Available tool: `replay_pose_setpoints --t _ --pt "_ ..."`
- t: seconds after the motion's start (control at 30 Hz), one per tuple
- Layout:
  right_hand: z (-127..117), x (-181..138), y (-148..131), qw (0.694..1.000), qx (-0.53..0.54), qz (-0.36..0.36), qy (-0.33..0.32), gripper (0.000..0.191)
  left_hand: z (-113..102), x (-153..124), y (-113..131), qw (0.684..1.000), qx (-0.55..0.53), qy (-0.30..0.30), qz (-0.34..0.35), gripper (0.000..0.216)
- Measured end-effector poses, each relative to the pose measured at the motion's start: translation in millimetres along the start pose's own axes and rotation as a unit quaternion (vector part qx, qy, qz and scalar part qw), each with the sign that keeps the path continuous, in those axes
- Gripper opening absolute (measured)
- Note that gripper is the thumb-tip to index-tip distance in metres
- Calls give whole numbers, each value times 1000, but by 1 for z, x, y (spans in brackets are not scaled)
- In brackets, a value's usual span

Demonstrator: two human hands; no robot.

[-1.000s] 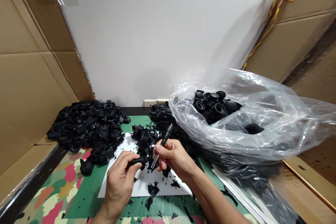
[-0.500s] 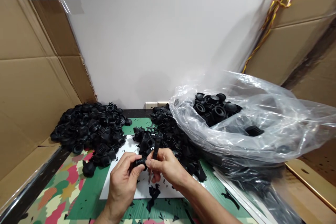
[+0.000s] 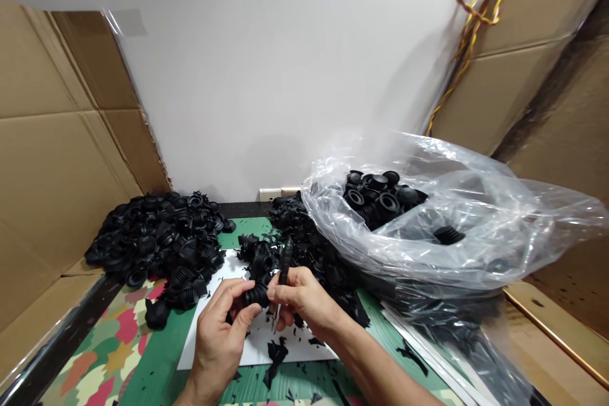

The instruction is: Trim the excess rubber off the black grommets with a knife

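Observation:
My left hand (image 3: 221,323) pinches a ribbed black rubber bellows (image 3: 257,294) between thumb and fingers, above a white sheet (image 3: 195,346). Close on its right, my right hand (image 3: 299,301) grips a slim black-handled tool (image 3: 285,258) with a thin metal tip, which points down toward the sheet. Its exact kind is unclear. The right fingertips are at the right end of the bellows; whether they touch it is hard to tell. Below the hands lies a torn black rubber scrap (image 3: 275,358). More black pieces (image 3: 259,260) lie just behind them.
Many ribbed black parts form a heap (image 3: 162,235) at the left. Black scraps (image 3: 328,266) pile up behind my right hand. A clear plastic bag (image 3: 476,203) with black parts stands at the right. Cardboard walls (image 3: 61,171) flank the green mat (image 3: 162,361).
The view has shifted slightly. Between my fingers, the bellows shows more of its ribbed side. Both hands keep their grips, and the tool stands slightly more upright.

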State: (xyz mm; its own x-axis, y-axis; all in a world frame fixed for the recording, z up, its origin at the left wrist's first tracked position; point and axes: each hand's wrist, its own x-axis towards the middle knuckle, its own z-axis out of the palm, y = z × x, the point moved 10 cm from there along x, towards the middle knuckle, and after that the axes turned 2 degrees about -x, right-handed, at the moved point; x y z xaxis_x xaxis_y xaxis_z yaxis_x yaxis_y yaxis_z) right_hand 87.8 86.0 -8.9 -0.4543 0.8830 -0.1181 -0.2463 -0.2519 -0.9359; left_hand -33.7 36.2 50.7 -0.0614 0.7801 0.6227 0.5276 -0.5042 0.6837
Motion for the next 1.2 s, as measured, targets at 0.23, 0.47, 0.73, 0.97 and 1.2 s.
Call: replay_pose_setpoints --t 0.23,0.47,0.73,0.97,1.2 --pt "-1 0 -2 1000 4 0 4 11 -3 1 -3 1000 -1 4 -18 17" --pt "1 -1 -3 1000 -3 -6 -3 13 -5 1 -12 999 -28 9 -43 17" --pt "3 -1 -2 1000 -3 -5 -3 13 -7 -2 -22 995 -50 26 -84 15" --pt "1 -1 -2 1000 -18 -11 -16 22 -8 1 -9 998 -41 26 -41 8" --pt "-27 -11 -39 983 48 -164 72 29 -10 0 -4 999 -24 27 -31 5"
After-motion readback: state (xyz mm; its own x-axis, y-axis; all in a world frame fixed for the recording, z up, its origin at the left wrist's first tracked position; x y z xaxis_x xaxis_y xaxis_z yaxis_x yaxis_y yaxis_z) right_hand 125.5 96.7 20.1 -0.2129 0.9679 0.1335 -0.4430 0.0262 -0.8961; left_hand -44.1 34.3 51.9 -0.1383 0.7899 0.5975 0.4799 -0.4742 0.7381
